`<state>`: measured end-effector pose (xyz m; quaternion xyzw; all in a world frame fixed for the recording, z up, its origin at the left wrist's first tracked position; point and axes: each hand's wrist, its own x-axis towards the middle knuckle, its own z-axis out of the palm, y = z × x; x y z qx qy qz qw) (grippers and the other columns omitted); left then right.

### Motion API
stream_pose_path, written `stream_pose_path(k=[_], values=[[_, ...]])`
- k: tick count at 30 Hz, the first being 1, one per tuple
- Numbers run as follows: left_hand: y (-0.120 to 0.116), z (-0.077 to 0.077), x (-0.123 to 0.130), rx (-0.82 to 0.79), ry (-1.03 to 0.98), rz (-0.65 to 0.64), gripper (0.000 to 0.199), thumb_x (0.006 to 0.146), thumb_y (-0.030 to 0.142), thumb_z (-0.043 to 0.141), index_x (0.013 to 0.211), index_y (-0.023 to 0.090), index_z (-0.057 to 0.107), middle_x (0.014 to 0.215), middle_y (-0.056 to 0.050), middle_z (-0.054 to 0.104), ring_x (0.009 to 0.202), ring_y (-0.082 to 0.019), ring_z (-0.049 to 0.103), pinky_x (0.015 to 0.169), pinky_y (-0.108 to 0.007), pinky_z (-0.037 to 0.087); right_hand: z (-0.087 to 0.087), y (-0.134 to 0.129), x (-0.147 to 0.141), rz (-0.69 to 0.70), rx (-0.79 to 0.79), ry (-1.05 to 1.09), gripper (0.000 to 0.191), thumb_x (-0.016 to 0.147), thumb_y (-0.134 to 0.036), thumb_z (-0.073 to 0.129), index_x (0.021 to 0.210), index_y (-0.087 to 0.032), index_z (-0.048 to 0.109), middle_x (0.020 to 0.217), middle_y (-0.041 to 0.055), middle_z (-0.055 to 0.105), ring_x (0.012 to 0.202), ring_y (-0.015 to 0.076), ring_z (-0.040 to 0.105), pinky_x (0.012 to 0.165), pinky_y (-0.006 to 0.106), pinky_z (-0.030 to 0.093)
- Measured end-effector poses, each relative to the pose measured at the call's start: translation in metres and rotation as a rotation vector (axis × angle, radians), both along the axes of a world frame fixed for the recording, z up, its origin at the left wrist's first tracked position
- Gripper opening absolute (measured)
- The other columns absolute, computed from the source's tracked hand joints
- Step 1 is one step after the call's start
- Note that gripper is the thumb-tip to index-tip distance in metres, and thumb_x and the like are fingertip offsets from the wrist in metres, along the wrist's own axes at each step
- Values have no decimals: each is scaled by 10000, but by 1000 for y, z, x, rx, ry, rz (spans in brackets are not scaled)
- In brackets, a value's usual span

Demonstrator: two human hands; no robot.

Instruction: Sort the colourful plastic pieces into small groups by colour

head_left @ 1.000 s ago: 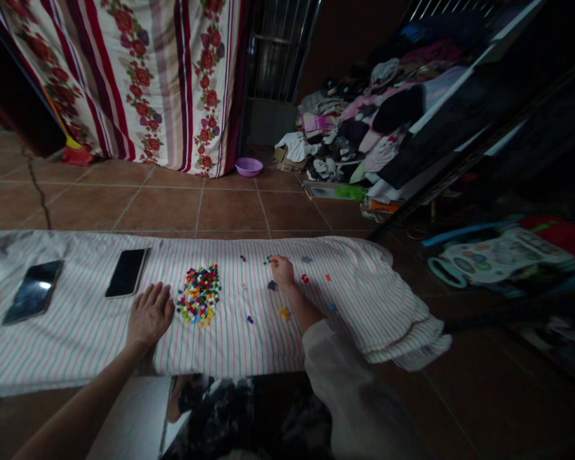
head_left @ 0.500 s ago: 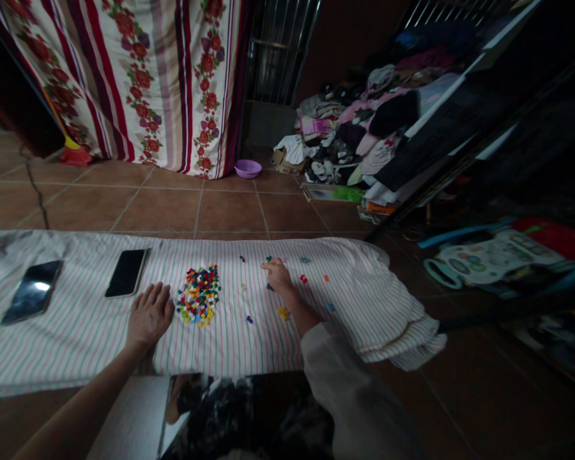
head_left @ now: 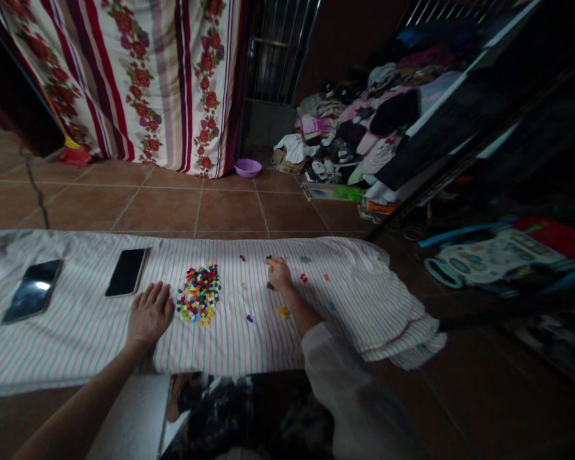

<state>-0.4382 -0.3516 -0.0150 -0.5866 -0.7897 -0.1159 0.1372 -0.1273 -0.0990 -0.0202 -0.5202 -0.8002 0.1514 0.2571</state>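
Plastic pieces sit in a heap on a striped sheet, longer away from the body than across. The left hand lies flat and open just left of the heap, holding nothing. The right hand is curled, its fingertips down among scattered pieces right of the heap; whether they pinch one, the view does not show.

Tiny multicoloured plastic pieces lie heaped (a few scattered apart).
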Motion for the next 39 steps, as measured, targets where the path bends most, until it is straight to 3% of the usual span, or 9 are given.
stream_pose_path(k=[7, 19, 29, 39], values=[[1, -1, 0, 21, -57, 9, 506, 935, 369, 334, 1272, 120, 616, 1374, -173, 588, 1333, -319, 491, 1082, -480, 367, 11, -12, -14, 55, 10, 0, 403, 798, -33, 462, 1027, -196, 751, 1016, 86, 709, 961, 187, 629, 901, 279, 499], [1, 1, 1, -5, -77, 29, 511, 928, 370, 347, 1286, 118, 610, 1399, -162, 571, 1349, -322, 478, 1095, -474, 356, 18, -67, -79, 389, -151, -50, 341, 897, -93, 481, 1113, -223, 710, 1108, 57, 696, 1031, 154, 631, 954, 262, 464], [2, -1, 1, 13, -85, 39, 511, 932, 378, 343, 1290, 128, 609, 1394, -152, 578, 1350, -312, 475, 1104, -464, 342, 17, -80, -103, 414, -161, -105, 441, 919, -92, 424, 1252, -251, 666, 1147, 68, 677, 1087, 158, 611, 990, 261, 450], [3, -5, 0, 28, -77, 35, 507, 930, 372, 344, 1289, 135, 613, 1394, -155, 578, 1343, -316, 482, 1094, -473, 349, 32, -87, -118, 355, -243, -201, 384, 950, -145, 425, 1237, -233, 664, 1171, 68, 639, 1074, 145, 605, 944, 225, 437]])
